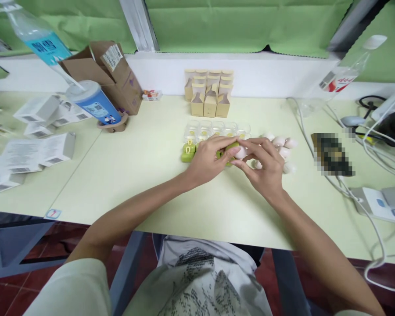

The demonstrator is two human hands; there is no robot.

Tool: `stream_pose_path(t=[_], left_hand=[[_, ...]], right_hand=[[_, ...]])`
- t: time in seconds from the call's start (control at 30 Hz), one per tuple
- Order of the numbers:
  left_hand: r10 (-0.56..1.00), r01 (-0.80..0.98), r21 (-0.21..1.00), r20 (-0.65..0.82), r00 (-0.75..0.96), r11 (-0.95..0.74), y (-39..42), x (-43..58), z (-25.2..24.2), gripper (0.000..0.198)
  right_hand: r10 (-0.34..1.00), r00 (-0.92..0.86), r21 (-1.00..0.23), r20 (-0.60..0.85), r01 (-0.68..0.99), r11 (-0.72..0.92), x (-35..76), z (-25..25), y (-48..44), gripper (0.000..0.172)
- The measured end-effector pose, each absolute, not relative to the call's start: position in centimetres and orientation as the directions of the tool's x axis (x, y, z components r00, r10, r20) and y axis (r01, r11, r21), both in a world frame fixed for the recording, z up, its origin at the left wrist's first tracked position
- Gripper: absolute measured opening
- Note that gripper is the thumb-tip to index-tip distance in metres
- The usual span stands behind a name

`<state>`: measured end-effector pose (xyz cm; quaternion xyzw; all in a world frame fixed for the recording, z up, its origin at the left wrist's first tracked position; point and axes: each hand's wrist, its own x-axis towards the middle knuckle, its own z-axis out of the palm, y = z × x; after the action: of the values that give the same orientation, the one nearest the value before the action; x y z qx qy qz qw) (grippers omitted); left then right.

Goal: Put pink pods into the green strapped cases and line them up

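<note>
Above the table, both hands meet in the middle of the view. My left hand [208, 159] is closed on a small green case [231, 148], partly hidden by the fingers. My right hand [266, 163] pinches a white, egg-shaped piece [241, 152] against the case's right side; whether the two are joined I cannot tell. Beneath and left of my left hand stand more green cases [188, 152], one with a yellowish loop on it. Just behind lies a clear plastic tray [217, 127] with yellow spots in its cups. Several white rounded pieces [284, 152] lie beside my right hand.
Small open cardboard boxes [210, 98] stand against the wall. To the left are a brown carton [118, 79], a blue cup [97, 105], a tilted bottle [42, 41] and white boxes [36, 151]. Cables [375, 164], a blurred-out dark object [332, 153] and another bottle [345, 74] occupy the right.
</note>
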<state>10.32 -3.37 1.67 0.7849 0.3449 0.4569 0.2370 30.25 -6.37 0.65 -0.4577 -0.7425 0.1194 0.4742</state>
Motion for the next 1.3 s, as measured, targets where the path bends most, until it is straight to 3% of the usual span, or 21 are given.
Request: stream_pose_path(t=[0.13,0.3,0.43,0.53,0.63,0.73,0.83,0.97,1.1,1.2,1.3], left_hand=[[0.727,0.406,0.604,0.595,0.342,-0.686,-3.8,10.4,2.1,0.024],[0.669,0.497,0.474,0.651,0.358,-0.727,-3.6,10.4,1.9,0.013],[0.687,0.512,0.476,0.614,0.389,-0.715,-3.3,10.4,1.7,0.011],[0.732,0.525,0.520,0.563,0.383,-0.674,-2.9,10.0,2.0,0.018],[0.742,0.482,0.565,0.521,0.421,-0.670,-2.0,9.3,2.3,0.027],[0.673,0.439,0.512,0.518,0.528,-0.738,-1.6,8.7,2.3,0.039],[0.579,0.427,0.393,0.496,0.647,-0.814,-2.3,8.9,1.8,0.047],[0.496,0.414,0.274,0.449,0.743,-0.868,-4.2,10.0,1.5,0.042],[0.469,0.410,0.229,0.483,0.740,-0.883,-5.2,10.7,1.3,0.030],[0.494,0.402,0.288,0.451,0.743,-0.869,-5.3,10.8,0.8,0.029],[0.512,0.389,0.346,0.424,0.747,-0.854,-5.3,10.9,0.0,0.042]], right_hand=[[0.770,-0.116,-0.593,0.627,0.569,0.569,30.0,0.6,-6.6,0.036],[0.794,-0.143,-0.653,0.591,0.493,0.575,30.1,0.8,-6.6,0.036],[0.793,-0.166,-0.641,0.586,0.504,0.579,30.3,0.9,-6.9,0.031],[0.803,-0.095,-0.667,0.588,0.505,0.548,30.6,0.6,-6.9,0.025],[0.849,-0.004,-0.772,0.528,0.414,0.482,31.2,0.4,-6.3,0.032],[0.875,0.023,-0.813,0.484,0.381,0.440,32.3,1.2,-6.1,0.037],[0.870,-0.013,-0.711,0.493,0.571,0.411,34.3,2.6,-7.3,0.025],[0.873,-0.284,-0.387,0.396,0.810,0.440,37.3,2.4,-10.3,0.022],[0.850,-0.325,-0.098,0.415,0.913,0.396,39.3,-0.4,-12.1,0.025],[0.854,-0.278,-0.030,0.440,0.946,0.324,39.7,-1.7,-12.2,0.028],[0.852,-0.231,-0.127,0.469,0.938,0.324,39.0,-1.2,-12.2,0.032]])
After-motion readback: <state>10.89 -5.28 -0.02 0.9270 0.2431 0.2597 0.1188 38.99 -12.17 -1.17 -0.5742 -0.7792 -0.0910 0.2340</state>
